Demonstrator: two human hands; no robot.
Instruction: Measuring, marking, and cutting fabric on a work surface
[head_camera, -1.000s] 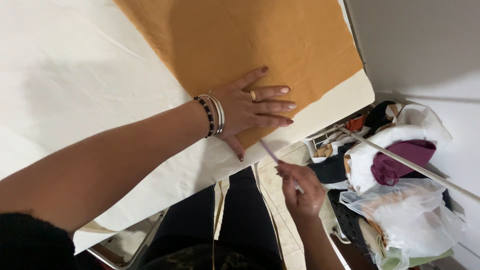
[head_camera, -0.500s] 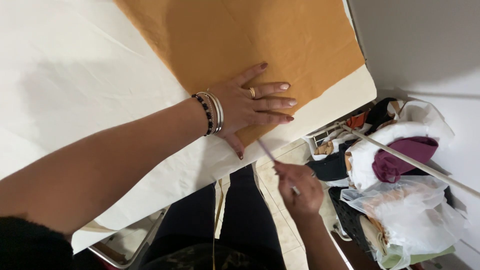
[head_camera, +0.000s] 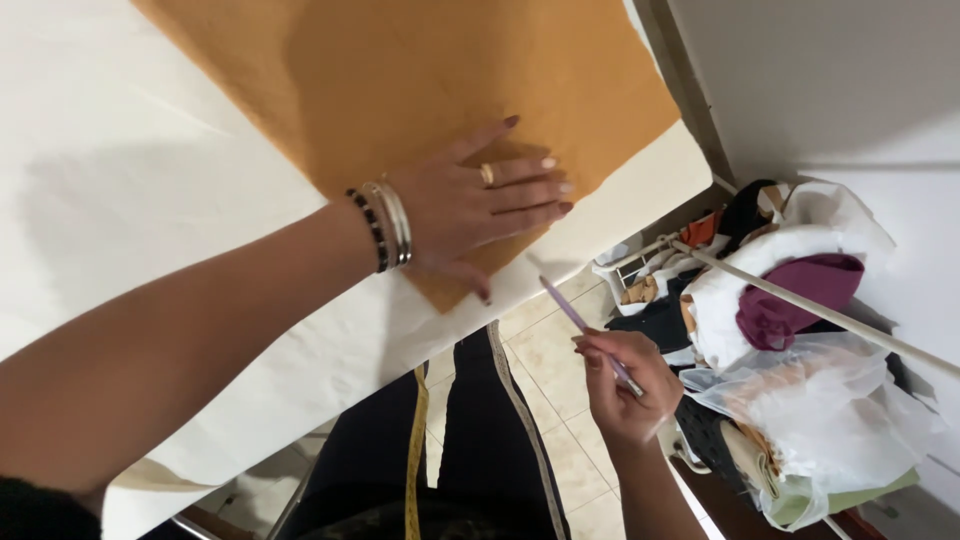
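Observation:
My left hand (head_camera: 478, 205) lies flat, fingers spread, on the lower corner of an orange-brown cloth (head_camera: 420, 90) laid over a white-covered table (head_camera: 130, 190). It wears a ring and several bracelets at the wrist. My right hand (head_camera: 622, 382) hovers off the table's edge, pinching a thin lilac pencil (head_camera: 585, 330) whose tip points up toward the cloth's corner without touching it.
A yellow measuring tape (head_camera: 415, 440) hangs down over my dark trousers. To the right stands a heap of cloth and plastic bags (head_camera: 800, 350) with a pale rod (head_camera: 820, 305) across it, plus a small white basket (head_camera: 625, 275). Tiled floor lies below.
My right hand has lifted the pencil slightly and drawn a little away from the table's edge. My left hand stays pressed on the cloth.

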